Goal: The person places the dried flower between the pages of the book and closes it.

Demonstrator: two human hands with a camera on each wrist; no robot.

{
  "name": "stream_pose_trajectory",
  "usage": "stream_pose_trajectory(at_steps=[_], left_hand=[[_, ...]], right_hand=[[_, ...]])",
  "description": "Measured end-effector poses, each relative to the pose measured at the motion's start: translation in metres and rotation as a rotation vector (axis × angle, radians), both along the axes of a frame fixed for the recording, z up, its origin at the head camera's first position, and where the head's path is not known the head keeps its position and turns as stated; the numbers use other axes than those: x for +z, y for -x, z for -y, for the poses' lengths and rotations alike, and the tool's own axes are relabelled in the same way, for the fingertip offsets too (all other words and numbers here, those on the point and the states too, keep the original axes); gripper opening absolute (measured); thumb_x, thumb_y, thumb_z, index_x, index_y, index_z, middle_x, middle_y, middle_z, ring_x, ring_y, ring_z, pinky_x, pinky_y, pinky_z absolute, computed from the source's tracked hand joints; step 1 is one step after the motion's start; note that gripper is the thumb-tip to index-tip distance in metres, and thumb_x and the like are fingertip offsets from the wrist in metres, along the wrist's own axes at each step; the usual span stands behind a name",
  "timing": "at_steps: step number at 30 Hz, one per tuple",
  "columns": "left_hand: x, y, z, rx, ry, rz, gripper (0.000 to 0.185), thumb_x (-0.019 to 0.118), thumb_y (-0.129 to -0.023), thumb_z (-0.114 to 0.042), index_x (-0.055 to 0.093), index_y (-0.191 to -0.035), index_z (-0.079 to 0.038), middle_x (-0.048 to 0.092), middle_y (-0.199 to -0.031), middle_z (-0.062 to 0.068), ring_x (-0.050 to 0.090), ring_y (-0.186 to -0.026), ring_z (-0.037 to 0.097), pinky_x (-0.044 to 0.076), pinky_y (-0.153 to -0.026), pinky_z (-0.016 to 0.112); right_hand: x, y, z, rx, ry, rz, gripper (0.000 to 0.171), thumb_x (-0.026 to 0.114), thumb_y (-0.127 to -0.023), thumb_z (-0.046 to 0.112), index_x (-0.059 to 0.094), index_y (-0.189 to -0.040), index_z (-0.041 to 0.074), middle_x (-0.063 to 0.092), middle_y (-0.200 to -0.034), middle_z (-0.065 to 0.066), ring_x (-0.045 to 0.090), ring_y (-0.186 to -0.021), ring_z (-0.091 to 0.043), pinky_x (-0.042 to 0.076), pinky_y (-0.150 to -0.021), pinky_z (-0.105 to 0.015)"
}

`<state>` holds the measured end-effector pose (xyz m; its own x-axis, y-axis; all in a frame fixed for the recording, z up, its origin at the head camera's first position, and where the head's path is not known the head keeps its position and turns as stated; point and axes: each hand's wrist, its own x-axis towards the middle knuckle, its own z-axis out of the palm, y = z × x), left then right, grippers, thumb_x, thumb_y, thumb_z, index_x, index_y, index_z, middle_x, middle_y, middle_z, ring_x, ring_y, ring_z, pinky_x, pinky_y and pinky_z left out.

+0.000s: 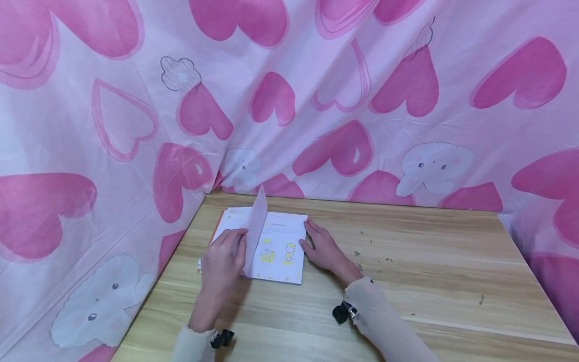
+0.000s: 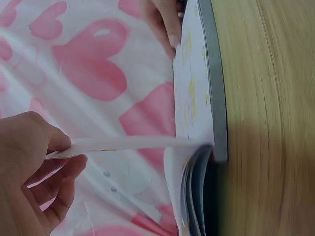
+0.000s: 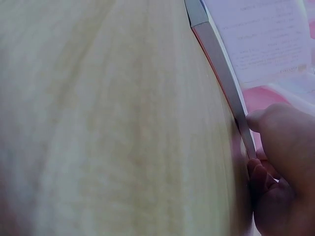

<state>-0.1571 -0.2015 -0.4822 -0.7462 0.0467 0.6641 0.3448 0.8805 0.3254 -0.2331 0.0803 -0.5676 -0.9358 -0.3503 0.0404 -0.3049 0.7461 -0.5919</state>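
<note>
My left hand [image 1: 221,264] pinching a raised page [image 1: 255,226] of the booklet [image 1: 280,251], my right hand [image 1: 323,249] flat, fingers straight, at its three o'clock edge, wooden table [image 1: 429,271] beneath

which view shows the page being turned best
The head view: the lifted page stands upright over the open book, held by the left hand. The left wrist view shows it only edge-on; in the right wrist view it cannot be made out.
</note>
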Motion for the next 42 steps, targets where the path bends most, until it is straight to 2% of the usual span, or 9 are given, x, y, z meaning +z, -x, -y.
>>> stream_pose_trajectory(at_steps=[4,9,18,25,29,33,37,42], left_hand=[[-0.001,0.001,0.012,0.016,-0.053,0.036,0.017,0.077,-0.097,-0.007,0.079,-0.114,-0.008,0.080,-0.105,0.012,0.080,-0.095,0.033,0.064,-0.073,0.050],[-0.005,0.002,0.026,0.042,-0.111,0.050,0.016,0.076,-0.097,-0.003,0.078,-0.113,-0.003,0.078,-0.105,0.017,0.079,-0.098,0.037,0.064,-0.081,0.052],[-0.019,0.009,0.047,0.103,-0.120,0.050,0.013,0.073,-0.099,-0.003,0.077,-0.110,0.000,0.078,-0.104,0.021,0.079,-0.094,0.041,0.063,-0.076,0.056],[-0.032,0.011,0.059,0.176,-0.122,0.114,0.013,0.070,-0.099,-0.004,0.077,-0.110,-0.004,0.078,-0.104,0.020,0.077,-0.091,0.044,0.061,-0.070,0.060],[-0.038,0.010,0.063,0.196,-0.131,0.196,0.017,0.067,-0.100,-0.004,0.079,-0.112,-0.008,0.076,-0.105,0.019,0.076,-0.090,0.044,0.060,-0.068,0.062],[-0.044,0.008,0.068,0.223,-0.111,0.312,0.026,0.064,-0.099,-0.004,0.081,-0.117,-0.013,0.073,-0.108,0.018,0.074,-0.090,0.042,0.059,-0.064,0.058],[-0.050,0.010,0.072,0.247,-0.071,0.417,0.033,0.063,-0.099,-0.005,0.082,-0.124,-0.017,0.071,-0.108,0.016,0.070,-0.090,0.038,0.056,-0.062,0.052],[-0.053,0.015,0.073,0.261,-0.009,0.552,0.035,0.066,-0.099,-0.008,0.081,-0.128,-0.020,0.070,-0.107,0.016,0.066,-0.088,0.034,0.052,-0.061,0.046]], right_hand=[[0.000,0.000,0.000,-0.009,0.000,0.010,0.073,0.056,-0.112,0.042,0.031,-0.170,0.005,0.025,-0.180,-0.013,0.030,-0.165,-0.036,0.031,-0.133,-0.052],[0.001,-0.001,0.000,-0.014,0.001,0.012,0.073,0.056,-0.112,0.043,0.031,-0.170,0.005,0.026,-0.180,-0.013,0.030,-0.166,-0.035,0.031,-0.133,-0.052],[0.002,-0.001,0.000,-0.009,0.002,0.002,0.071,0.055,-0.113,0.040,0.031,-0.169,0.004,0.025,-0.180,-0.014,0.031,-0.165,-0.037,0.032,-0.132,-0.053],[0.001,-0.001,0.001,-0.011,0.005,0.002,0.071,0.055,-0.113,0.041,0.032,-0.169,0.005,0.025,-0.180,-0.012,0.031,-0.165,-0.037,0.032,-0.132,-0.053],[0.000,-0.001,0.001,-0.014,0.004,0.003,0.071,0.055,-0.113,0.040,0.031,-0.169,0.005,0.026,-0.180,-0.012,0.032,-0.165,-0.036,0.032,-0.132,-0.052],[0.000,-0.001,0.001,-0.008,0.009,0.003,0.071,0.055,-0.112,0.039,0.031,-0.169,0.005,0.027,-0.180,-0.012,0.032,-0.164,-0.037,0.032,-0.132,-0.052],[0.000,-0.001,0.000,-0.004,0.009,0.004,0.071,0.055,-0.113,0.039,0.031,-0.169,0.005,0.027,-0.180,-0.012,0.032,-0.164,-0.036,0.033,-0.132,-0.052],[-0.002,0.000,0.000,-0.007,0.005,-0.001,0.070,0.055,-0.113,0.040,0.032,-0.169,0.006,0.027,-0.180,-0.012,0.033,-0.164,-0.036,0.033,-0.132,-0.052]])
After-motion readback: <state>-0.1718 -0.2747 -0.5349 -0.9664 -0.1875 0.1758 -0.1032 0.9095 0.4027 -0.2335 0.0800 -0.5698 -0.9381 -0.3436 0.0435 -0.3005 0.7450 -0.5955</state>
